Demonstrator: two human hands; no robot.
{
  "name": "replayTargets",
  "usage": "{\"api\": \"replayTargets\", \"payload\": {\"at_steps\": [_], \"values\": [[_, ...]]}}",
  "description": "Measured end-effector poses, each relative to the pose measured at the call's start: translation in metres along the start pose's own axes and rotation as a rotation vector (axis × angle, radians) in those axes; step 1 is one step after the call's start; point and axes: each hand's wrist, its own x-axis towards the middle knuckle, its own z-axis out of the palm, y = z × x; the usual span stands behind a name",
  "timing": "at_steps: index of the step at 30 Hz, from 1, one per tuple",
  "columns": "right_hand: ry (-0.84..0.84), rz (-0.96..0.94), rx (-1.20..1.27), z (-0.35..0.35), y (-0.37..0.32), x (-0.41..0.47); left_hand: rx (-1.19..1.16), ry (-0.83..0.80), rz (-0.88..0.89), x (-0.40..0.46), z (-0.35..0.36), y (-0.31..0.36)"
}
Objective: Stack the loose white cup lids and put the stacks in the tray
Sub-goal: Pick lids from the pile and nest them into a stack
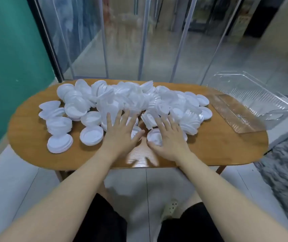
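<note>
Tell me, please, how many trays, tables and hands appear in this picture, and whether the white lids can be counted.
Clear plastic tray: 1
Wooden table: 1
Hands: 2, left hand and right hand, both with fingers spread flat on the lids
White cup lids: too many heaped and overlapping to count exactly
Total, lids aside: 4

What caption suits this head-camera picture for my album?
Both hands, left hand and right hand, spread over loose white lids on a wooden table, clear tray empty.

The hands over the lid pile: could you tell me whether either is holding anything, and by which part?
Nothing is held. The left hand and the right hand lie flat with fingers spread on the loose white lids; neither curls round or pinches one.
</note>
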Motion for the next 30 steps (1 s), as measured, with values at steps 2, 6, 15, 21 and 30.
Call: {"api": "replayTargets", "payload": {"at_steps": [2,6,15,21,30], "values": [[0.026,-0.051,-0.041,0.013,0.008,0.007,0.060,-0.001,-0.025,0.009,0.006,0.000],[0.121,-0.159,-0.155,0.036,0.020,0.015,0.167,0.023,0.021,0.016,0.020,0.002],[0.369,-0.039,-0.123,0.035,0.021,0.013,0.279,0.003,-0.021,0.008,0.021,-0.012],[0.216,-0.050,-0.143,0.031,0.019,0.014,0.237,-0.007,0.015,0.012,0.025,-0.016],[0.328,-0.039,0.387,0.027,0.019,0.004,-0.098,0.201,0.147,0.003,0.037,0.013]]}}
